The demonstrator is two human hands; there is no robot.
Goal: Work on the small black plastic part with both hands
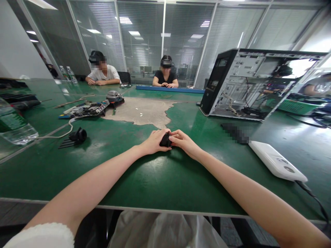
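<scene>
A small black object (pixel 164 140) sits between my two hands, just above the green table (pixel 155 179). My left hand (pixel 155 141) is wrapped round its left side, with the thumb along the bottom. From the right, the thumb and fingers of my right hand (pixel 180 140) pinch its right edge. Both hands partly cover the object, so its full shape cannot be made out.
Left: a black part with prongs (pixel 79 135), a circuit board (pixel 86 109), a water bottle (pixel 17 124). Right: an open computer case (pixel 248 84), a white power bank (pixel 278 161) with a cable, a green basket (pixel 294 106). People sit across the table.
</scene>
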